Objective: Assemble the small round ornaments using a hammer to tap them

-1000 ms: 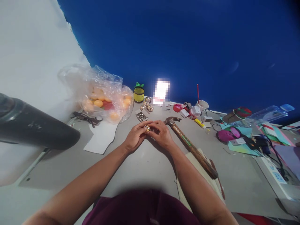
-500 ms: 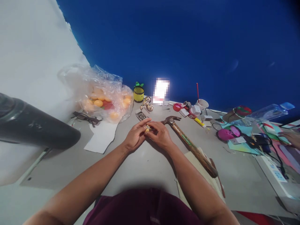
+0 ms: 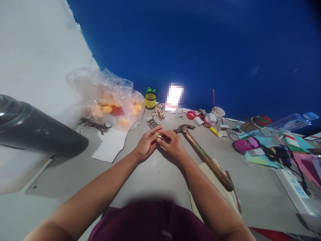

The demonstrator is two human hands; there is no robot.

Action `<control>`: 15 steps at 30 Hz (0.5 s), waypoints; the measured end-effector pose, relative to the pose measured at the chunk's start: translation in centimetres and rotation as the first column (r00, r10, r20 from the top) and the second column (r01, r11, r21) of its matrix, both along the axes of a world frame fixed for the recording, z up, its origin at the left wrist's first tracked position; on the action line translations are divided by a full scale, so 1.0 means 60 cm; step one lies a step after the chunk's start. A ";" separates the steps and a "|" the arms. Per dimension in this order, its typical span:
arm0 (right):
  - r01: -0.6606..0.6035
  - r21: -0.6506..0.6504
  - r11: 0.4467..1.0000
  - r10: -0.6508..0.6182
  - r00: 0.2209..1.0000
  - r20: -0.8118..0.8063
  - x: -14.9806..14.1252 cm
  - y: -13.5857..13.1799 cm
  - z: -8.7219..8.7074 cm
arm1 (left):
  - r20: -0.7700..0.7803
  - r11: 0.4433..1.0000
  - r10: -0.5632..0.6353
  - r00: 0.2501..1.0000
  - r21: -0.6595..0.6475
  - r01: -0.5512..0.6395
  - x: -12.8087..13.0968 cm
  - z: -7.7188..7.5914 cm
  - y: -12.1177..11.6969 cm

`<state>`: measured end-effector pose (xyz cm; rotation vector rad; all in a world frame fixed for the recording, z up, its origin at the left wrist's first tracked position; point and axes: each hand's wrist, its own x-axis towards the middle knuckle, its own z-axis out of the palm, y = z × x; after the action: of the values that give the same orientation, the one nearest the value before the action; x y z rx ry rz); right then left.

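Tray (image 3: 147, 123) of metallic pieces (image 3: 153, 123) left of hammer (image 3: 208, 159), bag (image 3: 86, 80) of orange fruit (image 3: 107, 109) farther left of it, cup (image 3: 220, 112) with red stick (image 3: 213, 98) right of its head. Gold-coloured piece (image 3: 159, 136) gripped between left hand (image 3: 146, 144) and right hand (image 3: 173, 144), partly hidden, left of hammer; cloth (image 3: 208, 175) under its handle.

The left hand (image 3: 147, 144) and right hand (image 3: 172, 143) partly hide a gold piece (image 3: 159, 136). From it, the panel (image 3: 174, 97) toward one o'clock is blurred, the bits (image 3: 153, 123) at eleven are too small to tell, and the left edge cuts the pole (image 3: 45, 130) at nine.
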<state>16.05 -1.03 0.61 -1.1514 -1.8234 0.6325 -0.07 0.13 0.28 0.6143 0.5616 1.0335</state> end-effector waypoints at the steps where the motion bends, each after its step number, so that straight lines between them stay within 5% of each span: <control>1: -0.018 -0.040 0.999 0.018 1.000 -0.023 0.002 0.001 0.002 | -0.002 1.000 0.008 1.000 -0.004 -0.008 0.000 -0.003 0.000; 6: -0.043 -0.182 0.982 0.020 0.992 -0.125 0.001 0.000 0.012 | -0.044 1.000 0.007 0.999 0.000 -0.007 0.001 -0.006 -0.001; 15: 0.050 -0.211 0.976 -0.084 0.984 -0.157 -0.010 -0.002 0.011 | -0.068 1.000 0.011 0.998 0.022 -0.009 0.003 -0.008 -0.006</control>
<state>15.47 -1.13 1.25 -1.2513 -1.6000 0.8676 0.13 -0.20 -0.20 0.6684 0.6141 1.0320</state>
